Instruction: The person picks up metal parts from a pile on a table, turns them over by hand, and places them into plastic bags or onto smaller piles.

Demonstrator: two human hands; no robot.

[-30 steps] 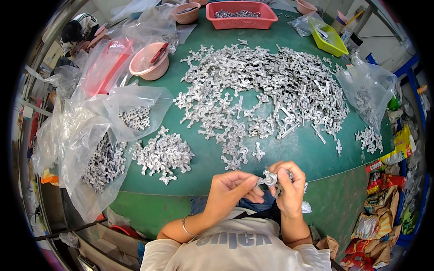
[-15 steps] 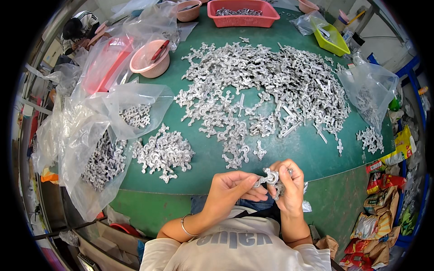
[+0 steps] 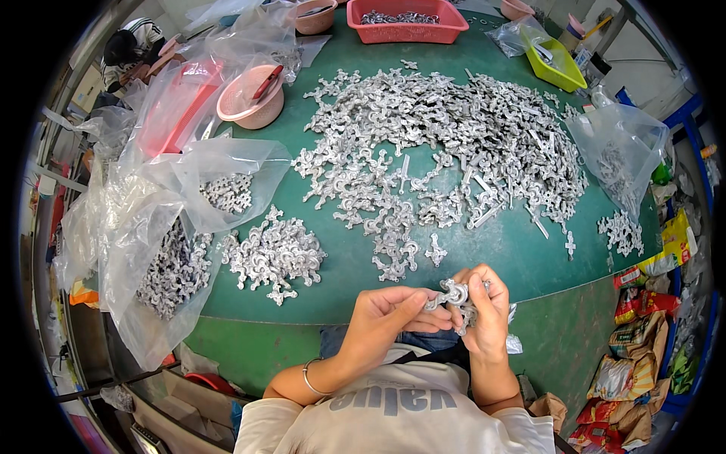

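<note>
At the near edge of the green table (image 3: 348, 295), my left hand (image 3: 393, 314) pinches one end of a small silver metal casting (image 3: 451, 293) with curved hooks and a round middle. My right hand (image 3: 485, 310) is closed round several similar castings, and its thumb presses by the same piece. My fingers hide parts of what both hands hold. Beyond my hands lies one loose silver casting (image 3: 435, 250), and behind it spreads a wide heap of castings (image 3: 469, 129). A smaller pile of castings (image 3: 276, 253) lies to the left.
Clear plastic bags of castings stand at the left (image 3: 162, 303) and right (image 3: 616, 151). A pink bowl (image 3: 253, 113) with a red-handled tool, a red tray (image 3: 408, 32) and a yellow basket (image 3: 556, 68) stand farther back. Another person (image 3: 132, 49) is at the far left.
The casting between my hands has turned slightly, and my fingers have shifted a little on it. Both hands stay in nearly the same place; the heaps look unchanged.
</note>
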